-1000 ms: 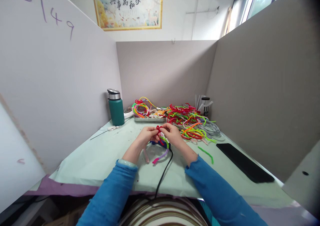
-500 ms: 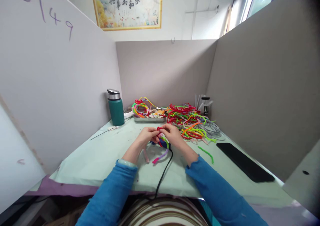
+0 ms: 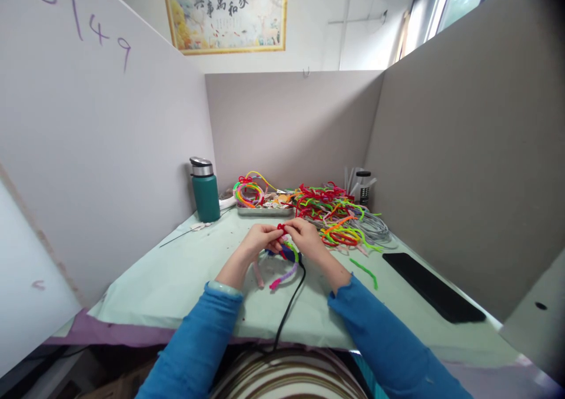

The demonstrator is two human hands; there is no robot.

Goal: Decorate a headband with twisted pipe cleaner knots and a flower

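Left hand [image 3: 259,238] and right hand [image 3: 305,235] pinching a red pipe cleaner [image 3: 281,228]; bottle [image 3: 206,196] near the tabletop's [image 3: 176,281] back left corner.

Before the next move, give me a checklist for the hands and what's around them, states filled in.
1. Left hand gripping the red strip: ok, pinched at the fingertips.
2. Right hand gripping it too: ok.
3. Red strip tight: cannot tell, the hands hide part of it.
4. Cable clear of the space between the sleeves: not ok, it runs through there.
5. Green piece apart from the hands: ok, right of the right arm.
6. Bottle upright: ok.
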